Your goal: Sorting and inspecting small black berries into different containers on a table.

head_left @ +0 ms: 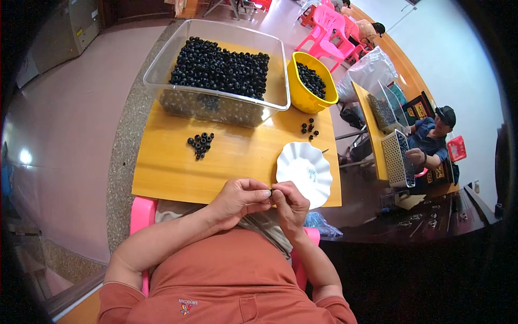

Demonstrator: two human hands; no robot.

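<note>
Over the table's near edge, my two hands meet fingertip to fingertip. My left hand point(240, 202) is closed in a pinch on a small black round part point(271, 192), mostly hidden by the fingers. From the other side, my right hand point(291, 208) pinches at the same part with thumb and forefinger. Just beyond my right hand lies a white wavy-rimmed plate point(294, 156), with a small greenish-grey patch in its middle, too small to make out. A loose pile of black ringlike parts point(201, 144) sits ahead of my left hand.
A clear plastic bin point(226, 100) of black parts stands at the table's far side, beside a yellow tub point(307, 100) of more. Several parts point(310, 128) lie before the tub. At right, a co-worker point(431, 140) sits by a white perforated basket point(396, 162). Pink chairs point(326, 32) stand behind.
</note>
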